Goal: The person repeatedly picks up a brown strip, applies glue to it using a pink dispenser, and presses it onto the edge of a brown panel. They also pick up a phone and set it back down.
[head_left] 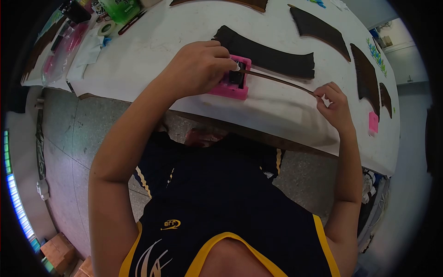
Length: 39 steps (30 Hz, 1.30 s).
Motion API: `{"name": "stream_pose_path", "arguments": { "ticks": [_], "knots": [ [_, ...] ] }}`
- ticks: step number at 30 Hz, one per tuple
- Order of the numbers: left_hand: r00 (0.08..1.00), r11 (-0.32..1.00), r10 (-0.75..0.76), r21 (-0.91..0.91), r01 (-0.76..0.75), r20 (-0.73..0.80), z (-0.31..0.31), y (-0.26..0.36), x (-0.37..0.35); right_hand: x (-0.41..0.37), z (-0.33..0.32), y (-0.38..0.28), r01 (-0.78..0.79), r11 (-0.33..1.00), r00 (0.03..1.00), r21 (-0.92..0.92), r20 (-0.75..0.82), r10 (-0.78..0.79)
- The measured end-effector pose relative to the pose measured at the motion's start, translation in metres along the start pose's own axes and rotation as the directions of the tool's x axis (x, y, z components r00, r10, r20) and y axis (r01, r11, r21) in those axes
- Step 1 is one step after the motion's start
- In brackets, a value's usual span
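Note:
A thin brown strip (pixel 281 81) stretches between my two hands above the table's front part. My left hand (pixel 198 67) is closed on a small white piece (pixel 236 67), which lies against the strip's left end. Just beneath these fingers sits a pink holder (pixel 237 93) with a black container (pixel 237 78) in it. At the strip's right end, my right hand (pixel 333 104) pinches it between thumb and finger. A dark curved piece (pixel 272 56) lies flat behind the strip.
More dark pieces (pixel 320 32) lie at the back and right of the white table (pixel 152 51), with a pink block (pixel 373 123) at its right edge. A green bottle (pixel 121 10), a tape roll (pixel 106 29) and a plastic bag (pixel 64 57) are at the left.

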<state>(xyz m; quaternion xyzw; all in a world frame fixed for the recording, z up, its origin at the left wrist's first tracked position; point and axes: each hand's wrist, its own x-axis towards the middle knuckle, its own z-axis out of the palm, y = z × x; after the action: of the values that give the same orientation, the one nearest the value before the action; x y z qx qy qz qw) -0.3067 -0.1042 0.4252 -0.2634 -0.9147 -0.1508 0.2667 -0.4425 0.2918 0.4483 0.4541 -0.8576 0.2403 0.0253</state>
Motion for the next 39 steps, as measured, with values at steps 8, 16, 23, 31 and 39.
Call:
{"name": "stream_pose_path", "arguments": {
  "ticks": [8, 16, 23, 31, 39],
  "knots": [
    [1.000, 1.000, 0.023, -0.016, -0.023, 0.012, -0.003, 0.000, 0.008, -0.020, -0.006, 0.017, -0.030, 1.000, 0.999, -0.010, -0.025, 0.029],
    [0.999, 0.998, -0.015, -0.054, 0.016, 0.035, 0.000, 0.004, 0.014, -0.007, -0.036, 0.010, 0.026, 0.996, 0.995, -0.080, -0.090, -0.033],
    [0.993, 0.972, -0.120, -0.203, 0.114, -0.019, 0.017, 0.014, 0.028, 0.035, -0.109, -0.011, 0.044, 0.965, 0.963, -0.257, -0.246, -0.110],
    [0.970, 0.884, -0.242, -0.405, 0.231, 0.025, 0.022, 0.024, 0.040, 0.088, -0.168, 0.011, 0.133, 0.891, 0.961, -0.435, -0.165, -0.224],
    [0.855, 0.089, -0.222, -0.863, 0.497, 0.469, -0.026, 0.008, 0.045, 0.089, -0.158, 0.041, -0.075, 0.970, 0.995, 0.231, 0.077, 0.058]
  ]
}}
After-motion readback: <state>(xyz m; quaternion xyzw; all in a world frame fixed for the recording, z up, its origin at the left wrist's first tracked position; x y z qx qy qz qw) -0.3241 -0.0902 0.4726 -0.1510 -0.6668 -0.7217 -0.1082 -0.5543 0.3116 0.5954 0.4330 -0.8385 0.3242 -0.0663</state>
